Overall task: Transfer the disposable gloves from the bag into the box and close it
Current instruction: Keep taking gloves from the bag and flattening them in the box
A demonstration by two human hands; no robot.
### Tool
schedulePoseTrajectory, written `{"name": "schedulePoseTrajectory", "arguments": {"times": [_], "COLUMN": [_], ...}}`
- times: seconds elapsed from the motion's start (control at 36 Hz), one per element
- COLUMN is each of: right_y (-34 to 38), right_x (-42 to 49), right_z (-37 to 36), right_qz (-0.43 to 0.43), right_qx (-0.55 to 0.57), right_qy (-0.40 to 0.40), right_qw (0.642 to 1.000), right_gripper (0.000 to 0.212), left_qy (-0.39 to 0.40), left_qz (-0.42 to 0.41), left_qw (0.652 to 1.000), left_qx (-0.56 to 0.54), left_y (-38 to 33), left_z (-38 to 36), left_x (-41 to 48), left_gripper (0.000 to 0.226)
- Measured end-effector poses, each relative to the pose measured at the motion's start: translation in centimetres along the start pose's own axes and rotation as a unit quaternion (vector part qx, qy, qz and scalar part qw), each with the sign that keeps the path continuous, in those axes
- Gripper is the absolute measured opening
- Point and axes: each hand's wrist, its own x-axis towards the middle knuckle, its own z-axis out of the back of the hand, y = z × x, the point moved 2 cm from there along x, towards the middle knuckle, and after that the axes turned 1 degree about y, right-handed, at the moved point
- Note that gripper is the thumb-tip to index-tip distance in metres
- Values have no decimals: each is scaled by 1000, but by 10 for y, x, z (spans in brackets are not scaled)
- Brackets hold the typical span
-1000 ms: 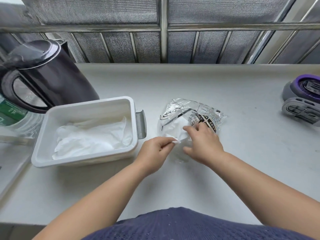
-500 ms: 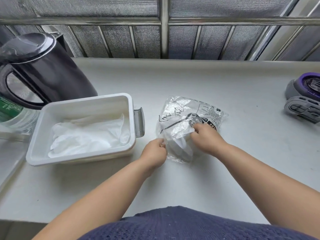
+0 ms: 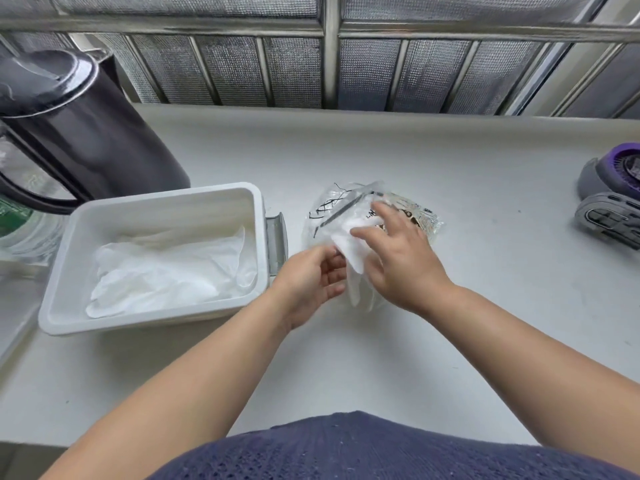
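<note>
A clear plastic bag point(image 3: 332, 213) with black print lies on the white counter, right of the open white box point(image 3: 69, 306). Translucent white gloves point(image 3: 173, 271) lie spread in the box. A bunch of white gloves point(image 3: 349, 244) sticks out of the bag's near end. My left hand point(image 3: 311, 282) pinches the near left edge of that bunch, fingers curled. My right hand point(image 3: 398, 258) lies over the bag with its fingers stretched out, pressing on the bag and the gloves. The box's grey latch point(image 3: 277, 237) faces the bag.
A dark electric kettle point(image 3: 79, 133) stands at the back left behind the box. A grey and purple device point(image 3: 609, 206) sits at the right edge of the counter. A metal window grille point(image 3: 329, 64) runs along the back.
My right hand has let go of its curled grip and spread its fingers over the bag. More of the white gloves now shows outside the bag at my left hand.
</note>
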Motion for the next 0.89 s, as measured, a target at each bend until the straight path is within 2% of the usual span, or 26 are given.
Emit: {"name": "schedulePoseTrajectory", "arguments": {"times": [0.08,0.19,0.25,0.33,0.39,0.47,0.53,0.61,0.67,0.78,0.89], "right_y": [2,-1,-6,-16,-20,-24,-24,-25,-22,-17,0], "right_x": [-4,-1,0,-1,1,8,10,10,11,4,-5], "right_z": [-4,-7,-7,-6,-7,-13,-18,-23,-25,-25,-18], "right_qz": [-39,-57,-75,-109,-130,-131,-122,-122,-121,-129,-129], "right_qx": [27,-5,6,90,141,38,-38,-76,-81,-106,-81], "right_qy": [141,150,179,224,219,200,179,138,133,135,102], "right_qw": [989,987,981,964,957,970,976,980,980,977,983], "right_gripper": [65,57,56,61,57,44,38,29,26,23,34], "left_qy": [-7,-46,-68,-87,-91,-89,-81,-88,-121,-225,-291], "left_qz": [-16,-57,-78,-98,-113,-160,-219,-343,-389,-393,-377], "left_qw": [997,987,979,962,946,912,882,854,845,856,855], "left_qx": [76,142,176,241,288,367,410,381,347,248,204], "left_y": [-3,-1,2,7,9,6,4,2,-2,-21,-41], "left_z": [-1,-5,-4,1,4,3,1,-2,3,20,36], "left_x": [-3,-5,-5,-7,-8,-15,-22,-41,-53,-69,-77], "left_gripper": [27,22,18,12,11,15,12,9,9,13,20]}}
